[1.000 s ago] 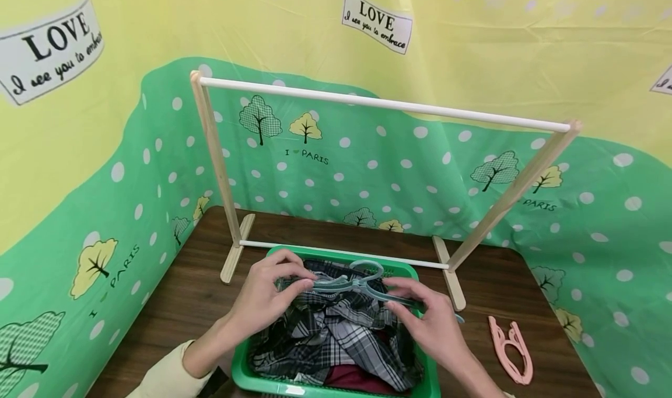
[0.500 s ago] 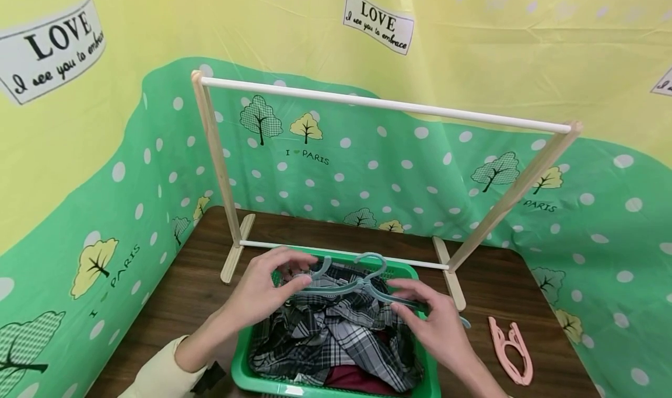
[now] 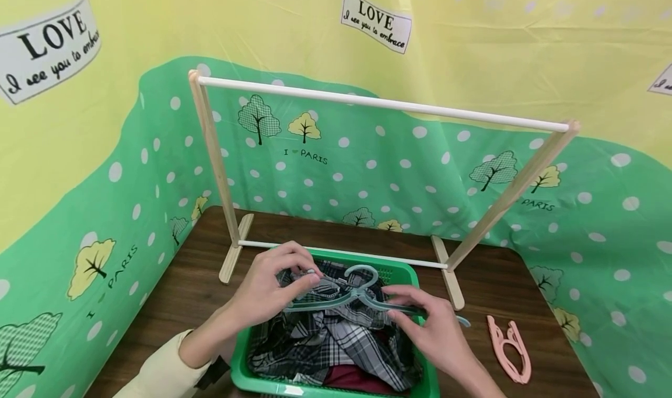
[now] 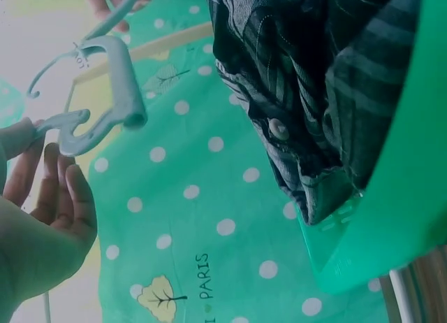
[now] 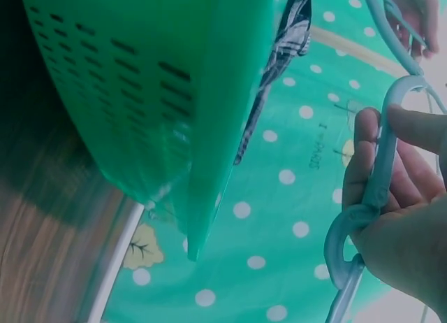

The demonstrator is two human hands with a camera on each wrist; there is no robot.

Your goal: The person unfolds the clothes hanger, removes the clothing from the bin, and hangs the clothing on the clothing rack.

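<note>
Above the laundry basket, a blue-grey folding hanger [image 3: 336, 302] is held between both hands, its hook [image 3: 374, 275] upward. My left hand [image 3: 275, 281] pinches a hooked end piece at the hanger's left side between thumb and forefinger; the left wrist view shows this hand [image 4: 49, 228] with its other fingers loosely bent. On the other side, my right hand [image 3: 436, 331] grips the hanger's right arm; in the right wrist view the thumb and fingers of this hand [image 5: 408, 190] close round it. Plaid clothes [image 3: 336, 339] and a dark red garment [image 3: 349, 377] fill the green basket [image 3: 241, 366].
Behind the basket stands a wooden rack with a white top rod [image 3: 367, 100] and a white lower rod [image 3: 336, 253]. A folded pink hanger [image 3: 509, 348] lies on the brown table [image 3: 178, 310] at the right. Patterned cloth [image 3: 336, 170] hangs behind.
The hanger has sunk slightly and its hook has shifted. Its left end piece, bunched toward the middle at first, has swung outward to the left with my left hand. The right hand keeps its grip.
</note>
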